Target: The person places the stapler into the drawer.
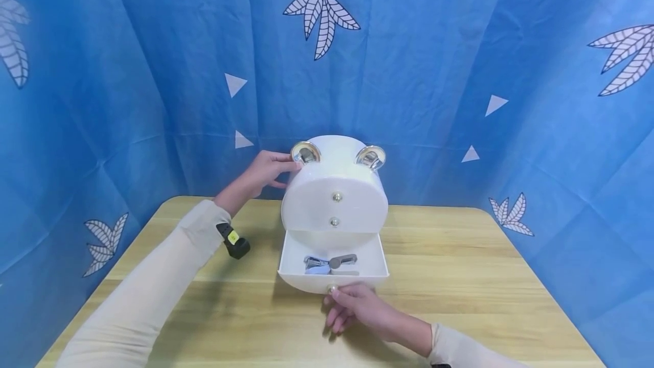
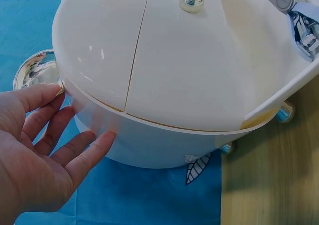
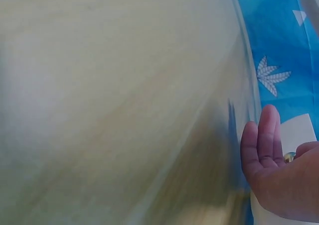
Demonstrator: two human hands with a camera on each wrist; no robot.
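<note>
2 hands [image 1: 263, 172] [image 1: 355, 305] on white drawer box [image 1: 334, 197], bottom drawer [image 1: 332, 268] open.

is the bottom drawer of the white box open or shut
Open. The bottom drawer sticks out from the white box, showing a metal clip inside; the right hand pinches its knob.

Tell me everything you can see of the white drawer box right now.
The white drawer box is a rounded, glossy, plastic-looking cabinet standing upright on the wooden table, with two shiny metallic ear-like discs on top. Its front shows two shut drawers with small metallic knobs. The bottom drawer is pulled out; a blue-and-grey metal tool lies inside. The left hand rests with straight fingers against its left side by one disc. The right hand pinches the open drawer's knob.
</note>
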